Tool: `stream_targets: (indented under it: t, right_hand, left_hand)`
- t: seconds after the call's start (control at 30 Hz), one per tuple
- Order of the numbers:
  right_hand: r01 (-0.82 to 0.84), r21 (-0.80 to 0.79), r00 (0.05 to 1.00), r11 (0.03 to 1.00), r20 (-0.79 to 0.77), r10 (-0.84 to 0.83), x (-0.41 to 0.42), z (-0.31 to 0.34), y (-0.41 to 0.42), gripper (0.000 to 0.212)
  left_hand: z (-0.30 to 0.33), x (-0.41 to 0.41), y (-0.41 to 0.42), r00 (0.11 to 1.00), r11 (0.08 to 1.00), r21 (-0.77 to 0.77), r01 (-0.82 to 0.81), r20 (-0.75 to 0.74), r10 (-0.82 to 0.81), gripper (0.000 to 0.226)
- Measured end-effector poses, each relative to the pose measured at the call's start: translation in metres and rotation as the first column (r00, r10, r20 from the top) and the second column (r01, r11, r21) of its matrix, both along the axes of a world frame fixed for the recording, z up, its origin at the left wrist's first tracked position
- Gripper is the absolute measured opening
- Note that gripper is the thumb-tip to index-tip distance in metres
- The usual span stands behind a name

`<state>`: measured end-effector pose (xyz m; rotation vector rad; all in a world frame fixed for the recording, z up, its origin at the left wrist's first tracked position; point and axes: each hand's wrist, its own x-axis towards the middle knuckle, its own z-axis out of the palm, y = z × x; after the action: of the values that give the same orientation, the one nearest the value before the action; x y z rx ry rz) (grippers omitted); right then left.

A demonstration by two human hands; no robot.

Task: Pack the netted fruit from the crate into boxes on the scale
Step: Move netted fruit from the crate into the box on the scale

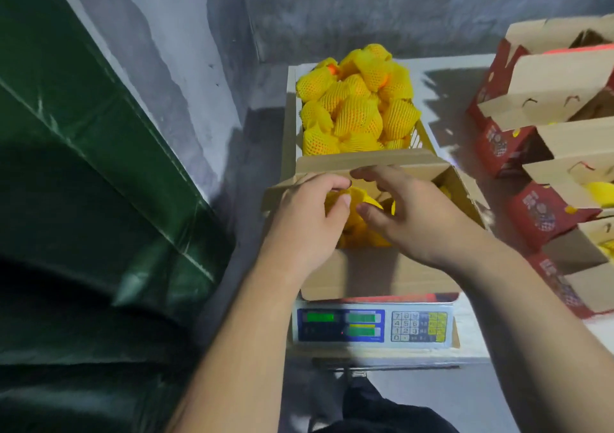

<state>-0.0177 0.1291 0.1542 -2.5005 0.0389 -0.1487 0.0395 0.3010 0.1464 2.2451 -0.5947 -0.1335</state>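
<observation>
Over box [375, 273] on scale [372, 326] | left hand [309, 219], right hand [415, 213] fingers curled, loosely spread | netted fruit [357, 200] just beneath fingertips

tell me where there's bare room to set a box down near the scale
Bare tabletop between the crate and the red boxes, narrowing toward the scale. Crowded: both hands fill the box on the scale, and the right edge is stacked.

We saw the box [382, 273] sitting on the scale [372, 326]. The crate [292, 126] of netted fruit [357, 113] stood behind it. More boxes [548, 153] lay to the right.
</observation>
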Motion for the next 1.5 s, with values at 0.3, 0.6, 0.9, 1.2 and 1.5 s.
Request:
stream_targets:
  t: [0.3, 0.6, 0.9, 1.2, 1.5]
  right_hand:
    - [-0.076, -0.063, 0.993, 0.995, -0.09, 0.071, 0.115, -0.009, -0.054, 0.045]
    - [-0.011, -0.173, 0.877, 0.985, -0.475, -0.074, 0.254, -0.091, -0.03, 0.079]
    - [0.005, -0.246, 0.943, 0.969, -0.323, -0.086, 0.253, -0.099, -0.028, 0.087]
    - [-0.089, 0.366, 0.992, 0.926, -0.052, 0.116, 0.156, -0.021, -0.054, 0.063]
    - [-0.056, 0.58, 0.971, 0.812, 0.22, -0.09, 0.042, -0.019, -0.013, 0.054]
  left_hand:
    - [-0.019, 0.067, -0.046, 0.973, 0.973, 0.076, -0.219, -0.058, 0.224, 0.025]
    - [-0.044, 0.089, -0.068, 0.956, 0.849, 0.472, -0.237, -0.043, 0.291, 0.042]
    - [-0.042, 0.083, -0.067, 0.962, 0.829, 0.502, -0.246, 0.022, 0.272, 0.041]
    - [-0.025, 0.065, -0.058, 0.885, 0.848, -0.296, -0.44, -0.304, 0.353, 0.066]
    - [-0.007, 0.031, -0.045, 0.632, 0.596, -0.532, -0.601, -0.774, -0.052, 0.072]
